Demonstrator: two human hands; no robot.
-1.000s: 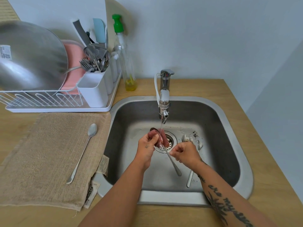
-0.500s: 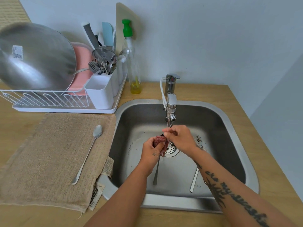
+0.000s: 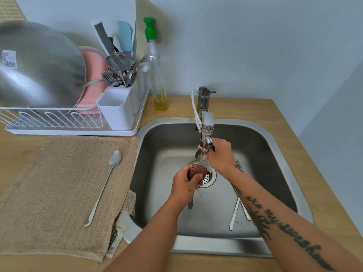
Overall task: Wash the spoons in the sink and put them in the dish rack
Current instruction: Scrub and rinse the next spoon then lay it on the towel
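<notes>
- My left hand [image 3: 184,185] is clenched around a reddish-brown mesh scrubbing pad [image 3: 197,172], coarse and netted, thumb pressed across its front, low over the round perforated steel drain [image 3: 208,176] in the middle of the sink floor.
- The shiny steel spoon I am washing [image 3: 200,154] passes through that grip: its handle end pokes out below my left hand toward the near wall, and its oval bowl stands above the pad under the running water.
- My right hand [image 3: 221,154] is curled up by the spout, fingertips pinched at the spoon's bowl; I cannot tell how firmly, as the spout covers the contact.
- Two more slim steel utensils [image 3: 234,214] lie crossed on the sink floor toward its near right corner, partly under my tattooed right forearm.
- The brushed stainless steel sink [image 3: 290,165] is a rounded square, its floor wet.
- Left of the sink's rim, a nubby beige towel [image 3: 49,193] lies flat on the wooden counter; a long-handled steel spoon [image 3: 106,185] rests on it, near its right edge, bowl away from me.
- The chrome tap [image 3: 206,122] rises from the sink's far rim.
- At the counter's far left sits the white wire dish rack [image 3: 59,119], holding a large steel pan, a pink plate and a white plastic cutlery holder [image 3: 117,110] with forks and spoons.
- A clear bottle with a green cap [image 3: 156,75] stands just beside the rack's right end.
</notes>
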